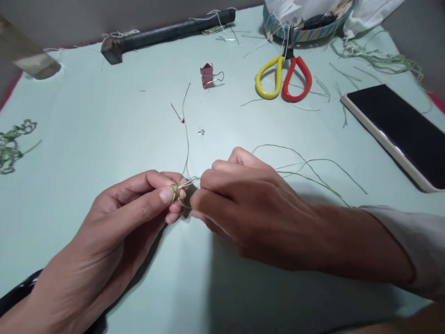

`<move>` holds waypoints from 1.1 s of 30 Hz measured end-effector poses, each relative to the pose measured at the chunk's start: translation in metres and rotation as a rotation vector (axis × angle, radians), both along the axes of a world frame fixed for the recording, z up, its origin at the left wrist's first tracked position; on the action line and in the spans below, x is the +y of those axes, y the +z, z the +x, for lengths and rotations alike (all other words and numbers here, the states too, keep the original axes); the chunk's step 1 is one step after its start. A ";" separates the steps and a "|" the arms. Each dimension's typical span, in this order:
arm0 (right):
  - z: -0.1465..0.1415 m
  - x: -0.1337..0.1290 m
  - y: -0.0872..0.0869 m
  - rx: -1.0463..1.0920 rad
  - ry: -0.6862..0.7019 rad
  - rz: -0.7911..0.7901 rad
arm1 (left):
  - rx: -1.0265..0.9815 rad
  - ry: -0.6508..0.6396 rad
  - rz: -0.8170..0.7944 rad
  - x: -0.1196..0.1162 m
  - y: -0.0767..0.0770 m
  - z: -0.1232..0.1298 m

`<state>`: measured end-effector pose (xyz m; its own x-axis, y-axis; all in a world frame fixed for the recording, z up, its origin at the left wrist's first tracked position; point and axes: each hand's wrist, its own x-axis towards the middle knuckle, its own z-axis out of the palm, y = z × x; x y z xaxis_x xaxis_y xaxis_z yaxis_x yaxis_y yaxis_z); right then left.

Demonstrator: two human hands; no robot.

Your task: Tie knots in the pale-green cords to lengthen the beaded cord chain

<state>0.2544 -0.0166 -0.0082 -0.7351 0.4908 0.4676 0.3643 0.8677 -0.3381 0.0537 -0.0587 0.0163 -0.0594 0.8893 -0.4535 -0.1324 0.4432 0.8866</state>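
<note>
My left hand (139,204) pinches a small knotted piece of green cord (175,189) between thumb and fingers, close to the table. Just to its right, my right hand (243,199) is closed on thin strands that run out of that knot; its fingertips are partly hidden. Loose ends of the cord trail out beyond my right hand over the table. One thin strand rises from my left fingertips toward a small red-tipped bit (182,121). A tiny clear bead-like piece (201,132) lies a little above the hands.
A maroon binder clip (207,78) lies beyond the hands, with yellow-and-red-handled scissors (296,83) to its right. A phone (399,134) rests at the right. Along the back are a dark hammer-like bar (174,35) and a round basket (309,35). Knotted green cord (12,144) lies far left.
</note>
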 end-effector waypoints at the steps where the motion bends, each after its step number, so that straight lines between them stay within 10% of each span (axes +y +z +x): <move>1: 0.000 -0.001 0.001 0.021 -0.003 -0.002 | -0.001 -0.004 0.003 0.000 0.001 0.000; 33: 0.011 -0.006 0.005 0.098 0.029 -0.041 | 0.062 -0.057 0.069 -0.004 0.001 0.005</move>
<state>0.2657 -0.0230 -0.0035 -0.7009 0.4902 0.5181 0.3029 0.8622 -0.4060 0.0591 -0.0624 0.0176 -0.0333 0.9211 -0.3880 -0.0527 0.3860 0.9210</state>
